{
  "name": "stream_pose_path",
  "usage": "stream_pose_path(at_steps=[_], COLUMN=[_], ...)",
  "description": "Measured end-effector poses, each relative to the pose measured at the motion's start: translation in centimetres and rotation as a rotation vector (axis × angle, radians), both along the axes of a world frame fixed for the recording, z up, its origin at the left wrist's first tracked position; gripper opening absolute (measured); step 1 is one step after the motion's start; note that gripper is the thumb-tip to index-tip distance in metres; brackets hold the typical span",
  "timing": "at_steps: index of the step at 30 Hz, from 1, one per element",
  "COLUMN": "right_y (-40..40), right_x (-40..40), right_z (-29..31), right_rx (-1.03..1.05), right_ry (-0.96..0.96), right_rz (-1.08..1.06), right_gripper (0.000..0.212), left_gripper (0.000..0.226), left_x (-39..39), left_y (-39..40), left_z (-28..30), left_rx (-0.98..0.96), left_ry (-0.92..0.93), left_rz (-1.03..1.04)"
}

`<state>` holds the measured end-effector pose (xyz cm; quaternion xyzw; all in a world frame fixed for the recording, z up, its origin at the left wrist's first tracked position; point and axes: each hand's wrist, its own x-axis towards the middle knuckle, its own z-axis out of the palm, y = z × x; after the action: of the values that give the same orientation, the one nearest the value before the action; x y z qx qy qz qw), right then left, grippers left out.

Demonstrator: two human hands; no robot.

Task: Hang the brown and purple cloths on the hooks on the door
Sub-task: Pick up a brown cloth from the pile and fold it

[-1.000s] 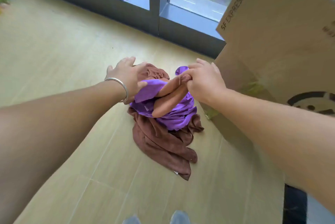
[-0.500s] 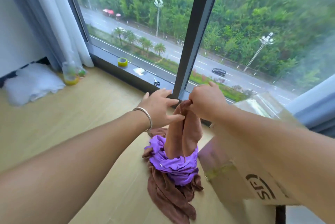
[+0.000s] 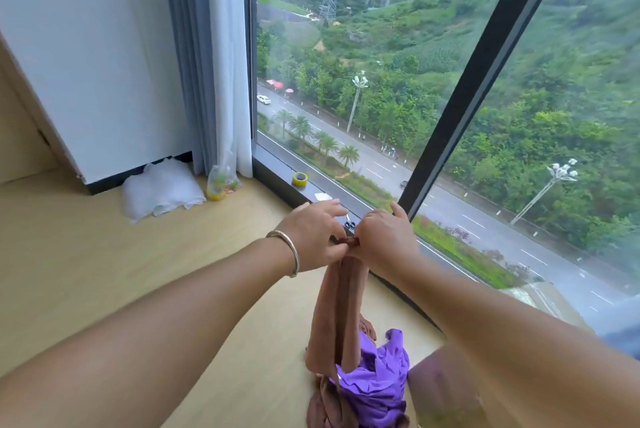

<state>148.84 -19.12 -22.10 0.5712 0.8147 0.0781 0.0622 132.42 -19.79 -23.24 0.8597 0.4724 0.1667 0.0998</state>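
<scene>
Hands meet in front of the window [image 3: 398, 64], both gripping the top of the brown cloth [image 3: 341, 316]. The right hand [image 3: 384, 240] is curled over the bunched upper edge, and the left hand [image 3: 313, 237], with a silver bracelet [image 3: 289, 251] on its wrist, pinches the same edge from the other side, thumb and fingertips pressed together. From that shared grip the brown cloth hangs straight down as a narrow folded strip, its lower end reaching the heap on the floor [image 3: 86, 271].

That heap holds the purple cloth [image 3: 375, 382], crumpled and lying on more brown fabric which spreads out under and around it. Whether that darker brown fabric at the bottom is part of the lifted cloth or a separate piece cannot be told. Just right of the heap, the blurred corner of a cardboard box [image 3: 446, 389] shows at the lower edge.

Beyond the hands, a pair of scissors [image 3: 349, 221] lies on the dark window ledge, partly hidden by the fingers, and a roll of yellow tape [image 3: 300, 179] sits further left along the same ledge. A clear plastic bottle [image 3: 219, 181] stands on the floor at the foot of the curtain [image 3: 211, 57], with a white plastic bag [image 3: 161, 188] beside it against the wall.
</scene>
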Motion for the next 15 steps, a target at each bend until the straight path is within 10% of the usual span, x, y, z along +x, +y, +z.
stream_pose_path(at_steps=[15], right_y=[-4.9], right_x=[-10.7], right_z=[-3.6], right_rx=[-0.122], right_ry=[-0.149], right_rz=[0.417], right_gripper=[0.03], left_gripper=[0.023], left_x=[-20.1], left_y=[-20.3], left_z=[5.1], left_rx=[-0.102], left_ry=[0.394], left_rz=[0.793])
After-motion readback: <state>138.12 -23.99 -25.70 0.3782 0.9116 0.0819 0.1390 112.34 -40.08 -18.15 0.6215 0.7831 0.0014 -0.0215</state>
